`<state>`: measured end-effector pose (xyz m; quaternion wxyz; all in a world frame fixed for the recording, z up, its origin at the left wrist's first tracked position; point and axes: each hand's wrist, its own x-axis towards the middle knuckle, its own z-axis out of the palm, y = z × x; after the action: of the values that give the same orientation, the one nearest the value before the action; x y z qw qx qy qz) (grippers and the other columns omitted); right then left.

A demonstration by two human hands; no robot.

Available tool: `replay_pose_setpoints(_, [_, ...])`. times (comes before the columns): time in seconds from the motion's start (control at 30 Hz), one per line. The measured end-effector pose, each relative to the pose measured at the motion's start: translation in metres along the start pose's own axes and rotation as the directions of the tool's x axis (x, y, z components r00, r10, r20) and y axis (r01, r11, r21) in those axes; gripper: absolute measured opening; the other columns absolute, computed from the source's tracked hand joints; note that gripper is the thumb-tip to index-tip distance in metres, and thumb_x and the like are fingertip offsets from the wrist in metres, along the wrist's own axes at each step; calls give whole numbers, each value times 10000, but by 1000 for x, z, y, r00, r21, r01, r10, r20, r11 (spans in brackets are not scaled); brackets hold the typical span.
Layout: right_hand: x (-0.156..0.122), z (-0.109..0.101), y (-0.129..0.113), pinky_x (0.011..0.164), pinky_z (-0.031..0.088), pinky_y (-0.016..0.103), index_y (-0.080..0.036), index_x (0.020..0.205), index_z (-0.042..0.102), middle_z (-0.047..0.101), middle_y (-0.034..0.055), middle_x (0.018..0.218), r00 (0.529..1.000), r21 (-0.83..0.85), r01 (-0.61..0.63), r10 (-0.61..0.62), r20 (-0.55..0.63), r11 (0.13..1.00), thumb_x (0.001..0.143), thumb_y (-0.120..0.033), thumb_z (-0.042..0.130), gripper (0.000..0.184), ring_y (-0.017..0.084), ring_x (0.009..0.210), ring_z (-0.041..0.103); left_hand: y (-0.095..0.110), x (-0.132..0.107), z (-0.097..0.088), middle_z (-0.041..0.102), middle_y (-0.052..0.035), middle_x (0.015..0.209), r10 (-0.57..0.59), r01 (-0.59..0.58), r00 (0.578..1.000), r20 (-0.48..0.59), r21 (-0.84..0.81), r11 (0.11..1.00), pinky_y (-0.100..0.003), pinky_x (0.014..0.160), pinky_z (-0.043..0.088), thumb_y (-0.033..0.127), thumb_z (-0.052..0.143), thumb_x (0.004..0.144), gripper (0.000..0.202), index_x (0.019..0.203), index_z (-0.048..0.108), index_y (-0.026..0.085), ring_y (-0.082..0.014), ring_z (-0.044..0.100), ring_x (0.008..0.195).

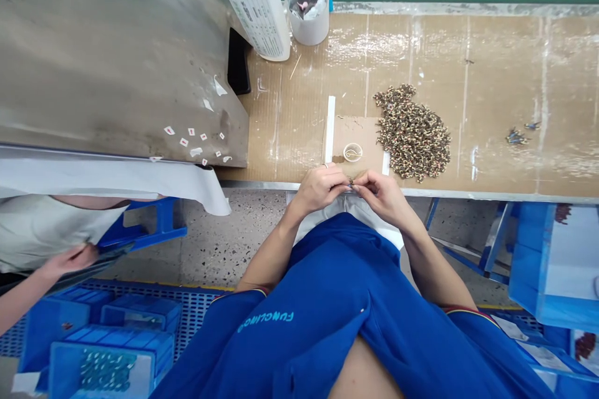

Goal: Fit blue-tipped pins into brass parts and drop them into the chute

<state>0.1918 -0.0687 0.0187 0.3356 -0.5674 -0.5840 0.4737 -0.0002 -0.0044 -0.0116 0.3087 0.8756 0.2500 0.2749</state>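
Observation:
Both hands meet at the front edge of the cardboard-covered bench [299, 112]. My left hand [322, 186] has its thumb and fingers pinched together on a tiny part, mostly hidden by the fingertips. From the other side my right hand [381, 196] pinches at the same spot, its fingertips almost touching the left ones. What the part is, I cannot make out. Just beyond the hands sits a small round clear dish [352, 152] with a curved line in it. To the right of the dish lies a large heap of small brown and yellowish pieces [414, 134].
A white bottle [262, 12] and a tape-roll cup [307, 9] stand at the back left, near a dark phone-like object [238, 62]. A few bluish pieces [516, 136] lie to the right. Blue crates [528, 262] flank me below. At far left is a co-worker's hand [77, 259].

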Motion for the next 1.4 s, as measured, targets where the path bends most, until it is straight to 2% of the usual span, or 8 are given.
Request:
replay_pose_setpoints(0.3, [-1, 16, 10, 628, 487, 306, -225, 814, 565, 659, 30, 767, 995, 97, 6, 3, -97, 995, 920, -390, 594, 199, 172, 675, 604, 3, 0, -2, 647, -19, 653, -79, 79, 997, -1, -122, 989, -296, 676, 437, 331, 535, 1015, 358, 708, 631, 175, -154, 553, 646])
replay_pose_setpoints(0.43, [-1, 16, 9, 667, 502, 318, -230, 789, 551, 664, 28, 774, 997, 51, 27, -23, -69, 998, 922, -359, 591, 190, 172, 685, 606, 3, 0, -4, 619, -16, 626, -96, 101, 994, 45, -126, 987, -299, 674, 441, 345, 538, 1010, 383, 676, 622, 177, -154, 546, 638])
replay_pose_setpoints(0.6, [3, 7, 6, 677, 501, 307, -220, 786, 597, 694, 27, 793, 999, 63, 47, -46, -11, 997, 919, -332, 594, 174, 166, 714, 633, 2, 0, -4, 625, -19, 629, -76, 79, 997, 25, -145, 986, -294, 666, 439, 358, 533, 1016, 396, 682, 640, 173, -148, 542, 623])
replay_pose_setpoints(0.73, [5, 4, 7, 606, 505, 293, -212, 815, 631, 695, 20, 752, 1000, 173, -23, 19, 25, 985, 907, -427, 648, 234, 159, 661, 635, 5, 2, -8, 647, -24, 643, -100, 99, 995, 3, -188, 977, -289, 669, 444, 407, 546, 1017, 392, 730, 675, 172, -146, 555, 635])
replay_pose_setpoints(0.87, [5, 8, 9, 599, 549, 296, -214, 840, 633, 686, 13, 740, 994, 303, -63, 85, -62, 951, 866, -572, 688, 363, 150, 639, 637, 9, 4, -11, 653, -23, 659, -191, 186, 982, -1, -215, 959, -286, 674, 455, 471, 573, 997, 390, 785, 706, 172, -141, 567, 638])
replay_pose_setpoints(1.03, [5, 12, 9, 612, 567, 307, -218, 839, 637, 702, 25, 780, 988, 332, -57, 101, -117, 941, 828, -650, 700, 436, 146, 635, 638, 9, 6, -11, 674, -30, 692, -196, 184, 980, -30, -227, 956, -291, 688, 468, 469, 555, 1006, 382, 834, 724, 173, -142, 583, 648])
replay_pose_setpoints(1.17, [5, 12, 9, 624, 561, 309, -218, 838, 640, 684, 19, 752, 991, 320, -48, 85, -104, 946, 854, -609, 691, 394, 151, 646, 636, 6, 6, -9, 694, -38, 712, -179, 172, 984, -14, -219, 960, -296, 705, 472, 389, 535, 1023, 362, 794, 708, 170, -147, 599, 668])
replay_pose_setpoints(1.4, [6, 6, 8, 651, 515, 304, -220, 769, 592, 682, 26, 805, 1000, 232, -16, 18, -7, 973, 893, -421, 657, 245, 159, 711, 625, 5, 2, -7, 705, -29, 713, -154, 154, 988, 12, -169, 973, -284, 690, 476, 228, 580, 969, 243, 761, 693, 173, -152, 616, 678])
